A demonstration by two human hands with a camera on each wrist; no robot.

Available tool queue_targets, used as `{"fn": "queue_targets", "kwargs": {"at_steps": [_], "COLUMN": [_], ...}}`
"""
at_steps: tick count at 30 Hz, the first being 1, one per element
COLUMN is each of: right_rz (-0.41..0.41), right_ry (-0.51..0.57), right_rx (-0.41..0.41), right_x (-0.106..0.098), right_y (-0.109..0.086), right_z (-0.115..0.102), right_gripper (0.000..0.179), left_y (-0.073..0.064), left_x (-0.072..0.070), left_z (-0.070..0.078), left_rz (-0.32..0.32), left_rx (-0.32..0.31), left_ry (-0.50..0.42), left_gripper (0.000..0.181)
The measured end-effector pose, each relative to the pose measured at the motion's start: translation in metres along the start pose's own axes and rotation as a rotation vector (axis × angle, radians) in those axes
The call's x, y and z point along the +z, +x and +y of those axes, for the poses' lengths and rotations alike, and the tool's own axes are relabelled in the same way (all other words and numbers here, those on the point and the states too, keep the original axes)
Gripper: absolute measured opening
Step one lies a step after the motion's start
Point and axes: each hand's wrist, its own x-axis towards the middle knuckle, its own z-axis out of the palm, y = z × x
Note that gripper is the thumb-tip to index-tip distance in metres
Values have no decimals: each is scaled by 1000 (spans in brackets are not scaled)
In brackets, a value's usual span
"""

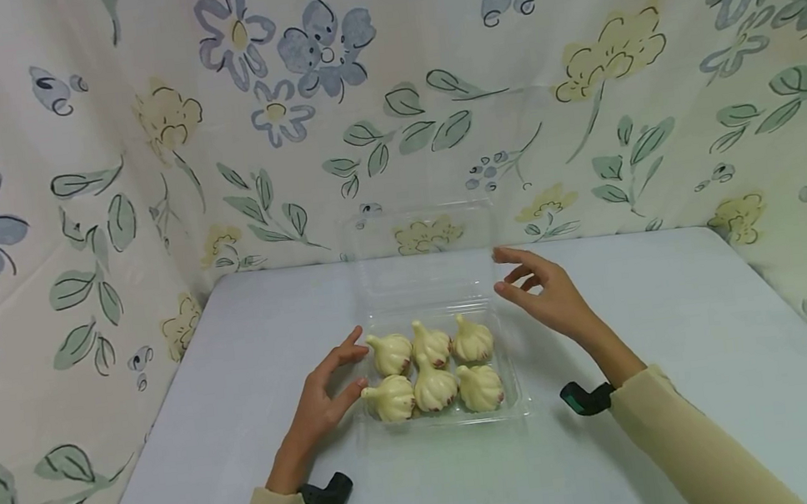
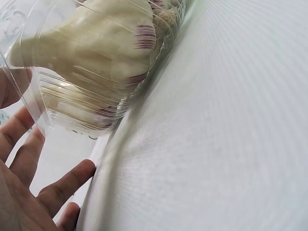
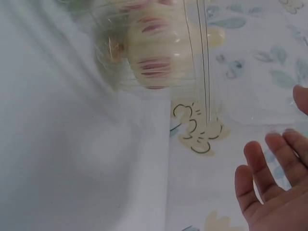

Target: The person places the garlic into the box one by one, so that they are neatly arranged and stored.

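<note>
A clear plastic clamshell box (image 1: 516, 381) sits on the table with its lid (image 1: 425, 279) raised at the back. Inside it are several cream garlic bulbs (image 1: 481, 389) with purple streaks, set in two rows. My left hand (image 1: 321, 395) is at the box's left side, thumb and fingers spread; in the left wrist view its fingertips (image 2: 36, 139) lie at the plastic rim, and contact is hard to tell. Close to the lid's right edge is my right hand (image 1: 548, 293), its fingers loosely bent and nothing visible between them.
White cloth covers the table (image 1: 676, 319). A floral curtain (image 1: 543, 92) hangs behind it and along both sides. Each wrist carries a black camera, such as the right wrist camera (image 1: 586, 398).
</note>
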Motion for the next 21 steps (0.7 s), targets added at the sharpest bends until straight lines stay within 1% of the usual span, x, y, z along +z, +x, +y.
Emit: {"fn": "queue_targets", "kwargs": {"at_steps": [5, 13, 21], "right_rz": [8, 9, 2], "right_ry": [-25, -32, -60], "right_rx": [-16, -48, -41], "right_x": [-1, -1, -2], "right_y": [-10, -26, -40], "right_z": [-3, -4, -4], "right_gripper": [55, 54, 52], "left_y": [1, 1, 0], "left_x": [1, 0, 1], "left_z": [1, 3, 0], "left_rz": [3, -2, 1], "left_rx": [14, -5, 3], "left_ry": [10, 2, -1], "left_gripper": [37, 38, 37]}}
